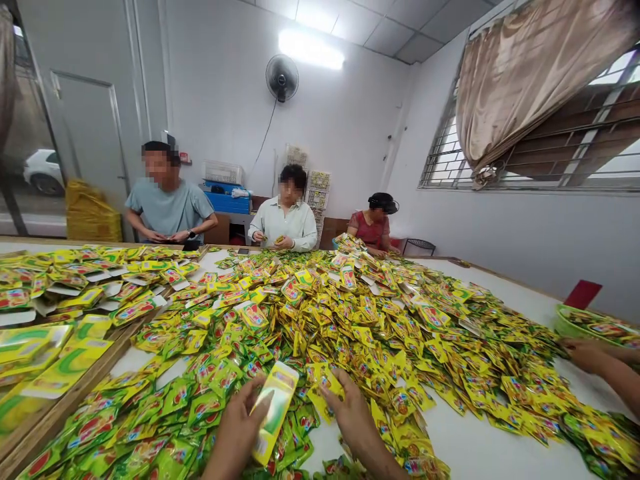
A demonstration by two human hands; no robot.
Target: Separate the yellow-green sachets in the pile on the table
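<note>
My left hand [239, 427] is closed around a flat yellow-and-green carton [277, 413], held upright and tilted, its white end at the top. Beside it on the right, my right hand [354, 417] pinches a yellow sachet [320, 388] between thumb and fingers. Green sachets [170, 400] with red fruit prints lie around and under my left hand. Yellow sachets [400, 400] spread to the right of my right hand. Both hands are just above the near side of the heap.
A wooden divider [85, 383] separates cartons [45, 353] on the left. Three people sit across the white table [463, 427]. At right, another person's hands [595, 357] are near a green basket [575, 325]. A wall fan [282, 78] hangs behind.
</note>
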